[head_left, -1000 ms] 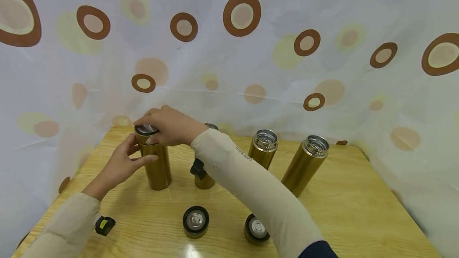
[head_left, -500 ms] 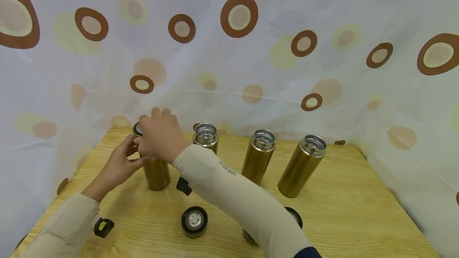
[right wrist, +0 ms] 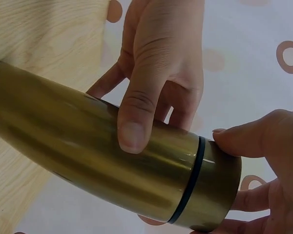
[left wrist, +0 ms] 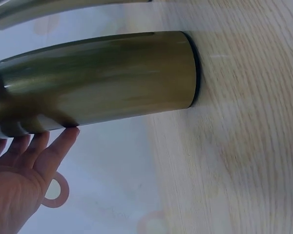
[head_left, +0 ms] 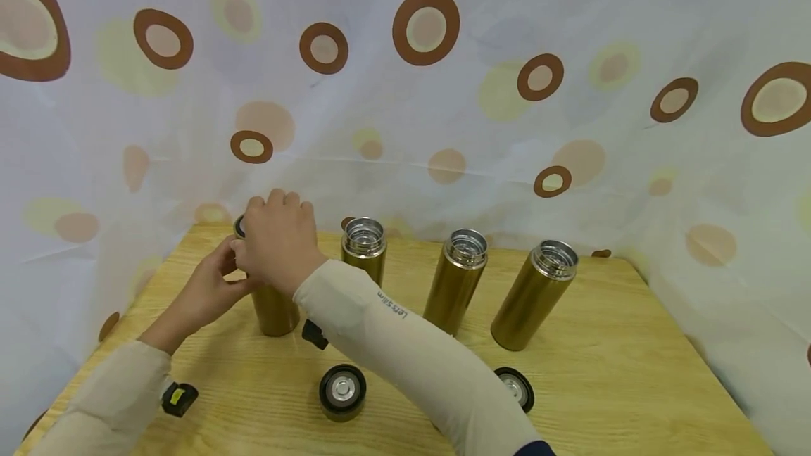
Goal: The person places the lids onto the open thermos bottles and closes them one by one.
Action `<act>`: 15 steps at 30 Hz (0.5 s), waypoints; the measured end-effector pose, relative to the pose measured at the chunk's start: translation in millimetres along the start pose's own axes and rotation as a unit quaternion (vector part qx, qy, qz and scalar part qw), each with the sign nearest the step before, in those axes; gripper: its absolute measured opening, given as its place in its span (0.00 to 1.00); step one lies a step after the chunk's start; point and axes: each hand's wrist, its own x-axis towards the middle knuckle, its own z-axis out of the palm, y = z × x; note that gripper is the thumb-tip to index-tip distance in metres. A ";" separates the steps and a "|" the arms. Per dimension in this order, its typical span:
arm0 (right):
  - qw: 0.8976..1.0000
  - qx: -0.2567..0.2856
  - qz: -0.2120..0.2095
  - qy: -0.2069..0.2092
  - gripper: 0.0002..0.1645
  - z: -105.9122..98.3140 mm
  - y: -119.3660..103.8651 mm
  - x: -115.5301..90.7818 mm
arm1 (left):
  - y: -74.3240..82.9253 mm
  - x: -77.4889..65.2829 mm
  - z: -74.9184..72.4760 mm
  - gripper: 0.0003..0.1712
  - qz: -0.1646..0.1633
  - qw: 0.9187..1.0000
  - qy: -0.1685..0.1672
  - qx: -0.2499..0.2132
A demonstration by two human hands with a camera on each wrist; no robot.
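One gold bottle [head_left: 277,312] stands at the left end of the bench [head_left: 608,378]. The left hand [head_left: 205,294] holds it around the upper body, thumb opposite fingers, presumably to stop it turning or tipping. Above that grip, the right hand [head_left: 279,241] is closed around the lid [right wrist: 216,187] from the top and sides, a hold that seems suited to twisting. A dark ring shows where lid and body meet; whether the thread is tight cannot be told. Next along, nearer the person, the left loose lid [head_left: 342,396] lies with its inner side up, within easy reach. Behind it stands the second bottle [head_left: 364,262], then the third bottle [head_left: 455,290], both uncapped. The right loose lid [head_left: 516,389], partly behind the sleeve [head_left: 405,357], lies in front of the uncapped fourth bottle [head_left: 533,298]; the spacing probably leaves room for gripping each.
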 end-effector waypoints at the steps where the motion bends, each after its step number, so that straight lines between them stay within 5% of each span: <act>1: 1.000 0.001 0.000 0.000 0.25 0.3 0.1 -0.1 | 0.4 -0.3 0.1 0.23 0.001 1.000 0.000 0.001; 15: 1.000 0.007 -0.002 -0.009 0.26 3.0 0.7 0.2 | 0.7 -0.9 -0.9 0.22 -0.009 1.000 -0.011 -0.017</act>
